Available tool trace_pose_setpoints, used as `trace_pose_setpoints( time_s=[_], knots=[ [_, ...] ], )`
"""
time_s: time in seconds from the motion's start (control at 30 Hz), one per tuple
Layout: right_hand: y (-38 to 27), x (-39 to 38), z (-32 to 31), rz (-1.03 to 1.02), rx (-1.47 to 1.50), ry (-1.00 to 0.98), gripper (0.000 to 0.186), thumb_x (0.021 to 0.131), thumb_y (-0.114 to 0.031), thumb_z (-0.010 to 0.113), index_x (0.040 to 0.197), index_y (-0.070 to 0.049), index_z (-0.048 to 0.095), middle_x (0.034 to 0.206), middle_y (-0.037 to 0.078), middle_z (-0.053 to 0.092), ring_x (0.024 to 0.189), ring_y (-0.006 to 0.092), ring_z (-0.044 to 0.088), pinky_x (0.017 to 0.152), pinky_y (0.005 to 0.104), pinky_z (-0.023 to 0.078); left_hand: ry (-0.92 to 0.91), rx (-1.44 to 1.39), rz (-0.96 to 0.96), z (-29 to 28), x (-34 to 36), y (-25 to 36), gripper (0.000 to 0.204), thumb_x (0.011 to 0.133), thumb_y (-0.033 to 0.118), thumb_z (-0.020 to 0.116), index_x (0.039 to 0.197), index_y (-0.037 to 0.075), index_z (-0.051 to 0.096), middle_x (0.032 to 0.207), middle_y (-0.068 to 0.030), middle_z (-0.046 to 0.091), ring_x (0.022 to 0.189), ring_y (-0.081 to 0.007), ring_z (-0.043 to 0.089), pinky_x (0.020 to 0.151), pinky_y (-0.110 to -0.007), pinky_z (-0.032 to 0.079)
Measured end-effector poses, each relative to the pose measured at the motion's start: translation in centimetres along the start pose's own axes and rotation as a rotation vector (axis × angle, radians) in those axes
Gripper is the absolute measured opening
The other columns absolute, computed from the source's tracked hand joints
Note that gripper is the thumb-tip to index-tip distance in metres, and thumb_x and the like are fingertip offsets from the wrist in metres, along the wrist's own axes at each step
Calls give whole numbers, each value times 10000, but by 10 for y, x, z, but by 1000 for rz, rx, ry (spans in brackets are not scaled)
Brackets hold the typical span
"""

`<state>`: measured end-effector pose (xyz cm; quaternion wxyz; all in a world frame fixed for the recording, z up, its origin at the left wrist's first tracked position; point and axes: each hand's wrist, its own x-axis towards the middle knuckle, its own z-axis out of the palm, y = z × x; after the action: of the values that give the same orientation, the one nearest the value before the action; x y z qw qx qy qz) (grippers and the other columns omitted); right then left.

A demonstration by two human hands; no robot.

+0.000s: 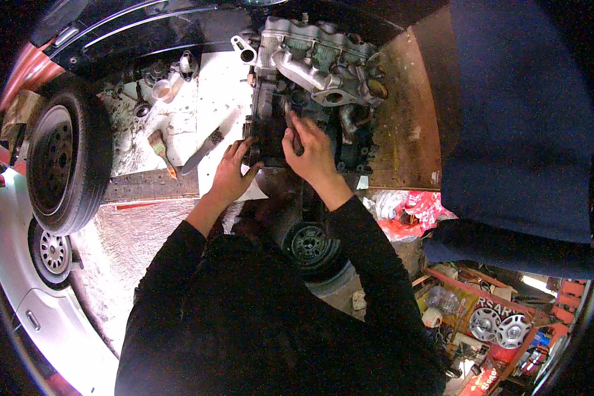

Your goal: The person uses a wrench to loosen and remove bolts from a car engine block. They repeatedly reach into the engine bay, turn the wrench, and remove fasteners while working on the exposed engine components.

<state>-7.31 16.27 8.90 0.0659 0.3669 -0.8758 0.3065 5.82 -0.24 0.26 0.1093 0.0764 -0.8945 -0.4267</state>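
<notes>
Grey metal and black, the engine (pixel 313 82) sits on the desk (pixel 155 187), reaching from under the hands toward the far side. The left hand (pixel 231 173) is loosely open, fingers spread against its near left edge. The right hand (pixel 310 152) curls around a dark tool (pixel 297 141) pointing far; whether its tip touches is unclear. Bright pipes (pixel 307 74) branch across the far part; the near block looks dark and grimy.

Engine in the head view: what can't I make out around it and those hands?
Head view: tool in the right hand, mostly covered by that hand.
Head view: underside of the engine, hidden by its own body.
Head view: dark glossy panel, cut off by the upper edge.
Head view: small metal parts at left, too small to identify.
</notes>
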Motion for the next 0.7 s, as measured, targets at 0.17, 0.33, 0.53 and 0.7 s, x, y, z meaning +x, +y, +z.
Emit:
trace_pose_setpoints(
  time_s=[0.17,0.33,0.53,0.7],
  knots=[
    [4,13,8,-8,-76,134,410,953,-198,622,1318,-13,645,1080,236,671,956,434,666,837,476,554,-5,-2,19,2,-1,-6,656,932,299,742,1475,66,456,1389,-260,554,1291,-443,526,1081,-498,468],
    [9,7,-11,-1,-49,84,483,989,-248,599,1418,-31,558,1160,244,656,992,450,661,864,480,555,-7,8,2,1,-1,-6,665,933,297,743,1478,55,449,1392,-265,547,1292,-447,526,1081,-501,469],
    [18,10,-8,49,-73,-32,478,996,-262,594,1400,-7,573,1197,258,658,1010,448,668,888,482,557,0,21,-11,-1,-1,-4,660,946,317,730,1495,88,445,1412,-281,539,1311,-455,518,1097,-507,457],
    [15,12,-7,49,-110,40,475,1003,-261,594,1402,-4,575,1216,246,662,1048,443,658,904,481,543,-26,11,-23,-1,-2,-3,662,951,335,722,1505,106,439,1406,-290,544,1327,-467,507,1109,-513,448]
  ],
)
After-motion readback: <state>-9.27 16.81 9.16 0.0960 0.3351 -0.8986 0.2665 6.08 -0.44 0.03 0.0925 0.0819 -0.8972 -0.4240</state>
